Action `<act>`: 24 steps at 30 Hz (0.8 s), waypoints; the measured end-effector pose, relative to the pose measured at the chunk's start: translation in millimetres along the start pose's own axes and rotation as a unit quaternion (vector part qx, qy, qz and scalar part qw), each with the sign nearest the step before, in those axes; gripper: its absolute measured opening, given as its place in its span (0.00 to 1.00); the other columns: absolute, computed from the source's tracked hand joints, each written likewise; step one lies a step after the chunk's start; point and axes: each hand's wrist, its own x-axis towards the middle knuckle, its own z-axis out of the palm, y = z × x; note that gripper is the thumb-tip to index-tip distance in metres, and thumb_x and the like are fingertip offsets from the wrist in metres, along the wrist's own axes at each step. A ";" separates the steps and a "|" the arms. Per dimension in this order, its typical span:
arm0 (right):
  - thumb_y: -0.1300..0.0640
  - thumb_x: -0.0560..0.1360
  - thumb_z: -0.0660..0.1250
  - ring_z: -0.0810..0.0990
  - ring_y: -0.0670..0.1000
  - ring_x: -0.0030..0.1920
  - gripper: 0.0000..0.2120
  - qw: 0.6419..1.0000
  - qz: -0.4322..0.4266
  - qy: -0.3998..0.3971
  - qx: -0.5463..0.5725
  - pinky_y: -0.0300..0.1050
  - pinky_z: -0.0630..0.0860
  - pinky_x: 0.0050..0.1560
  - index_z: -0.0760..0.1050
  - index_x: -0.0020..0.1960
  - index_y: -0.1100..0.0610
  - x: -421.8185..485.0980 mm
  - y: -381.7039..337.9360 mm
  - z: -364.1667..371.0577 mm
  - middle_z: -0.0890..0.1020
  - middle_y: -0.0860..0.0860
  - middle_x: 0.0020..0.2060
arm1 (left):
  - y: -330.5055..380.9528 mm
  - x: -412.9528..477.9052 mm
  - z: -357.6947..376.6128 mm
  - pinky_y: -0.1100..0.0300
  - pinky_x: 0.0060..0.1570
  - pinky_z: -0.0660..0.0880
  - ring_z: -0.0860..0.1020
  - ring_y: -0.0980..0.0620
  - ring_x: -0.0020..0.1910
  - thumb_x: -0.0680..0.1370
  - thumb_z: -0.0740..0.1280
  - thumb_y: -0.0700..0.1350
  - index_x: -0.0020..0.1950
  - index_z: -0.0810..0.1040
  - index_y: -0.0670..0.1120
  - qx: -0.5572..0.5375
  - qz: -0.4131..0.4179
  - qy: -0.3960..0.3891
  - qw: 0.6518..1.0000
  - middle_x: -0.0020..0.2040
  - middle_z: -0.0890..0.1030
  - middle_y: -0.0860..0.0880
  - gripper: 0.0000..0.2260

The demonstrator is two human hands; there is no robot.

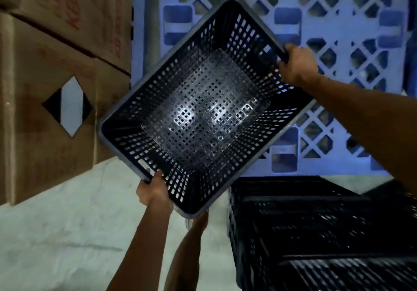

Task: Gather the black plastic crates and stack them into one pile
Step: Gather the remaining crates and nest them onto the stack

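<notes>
I hold an empty black perforated plastic crate (203, 110) in the air, turned diagonally, its open top facing me. My left hand (153, 191) grips its near rim at the lower left. My right hand (297, 65) grips the far rim at the upper right. Below and to the right stand other black crates (316, 227), nested together on the floor. The held crate hangs apart from them, above and to their left.
Stacked cardboard boxes (56, 87) fill the left side. A blue plastic pallet (338, 20) stands upright behind the crate. Pale concrete floor (67, 234) stretches at the lower left. My leg (187, 245) shows under the crate.
</notes>
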 end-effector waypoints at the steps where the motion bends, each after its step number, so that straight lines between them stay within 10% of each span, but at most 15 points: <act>1: 0.52 0.78 0.63 0.78 0.67 0.56 0.16 1.000 -0.004 -0.001 0.013 0.58 0.76 0.56 0.75 0.61 0.62 -0.1 2.9 -2.9 0.80 0.68 0.53 | 0.8 3.1 -2.2 0.45 0.56 0.80 0.84 0.40 0.47 0.71 0.73 0.43 0.48 0.81 0.47 0.002 -0.008 -0.002 1.000 0.50 0.85 0.44 0.06; 13: 0.54 0.79 0.64 0.82 0.62 0.50 0.14 0.991 0.016 0.025 0.129 0.52 0.76 0.50 0.79 0.61 0.58 -112.0 46.1 -138.4 0.83 0.63 0.48 | 43.5 -86.3 -72.4 0.43 0.55 0.80 0.85 0.42 0.46 0.72 0.74 0.42 0.46 0.82 0.44 -0.011 0.041 -0.054 0.998 0.47 0.85 0.43 0.05; 24: 0.55 0.79 0.65 0.79 0.54 0.42 0.06 0.940 -0.008 0.216 0.265 0.49 0.71 0.40 0.80 0.52 0.55 -348.6 135.6 -373.4 0.82 0.58 0.39 | 119.0 -356.8 -229.7 0.59 0.43 0.77 0.77 0.50 0.45 0.76 0.71 0.41 0.55 0.82 0.41 -0.075 0.356 -0.156 0.918 0.46 0.81 0.47 0.08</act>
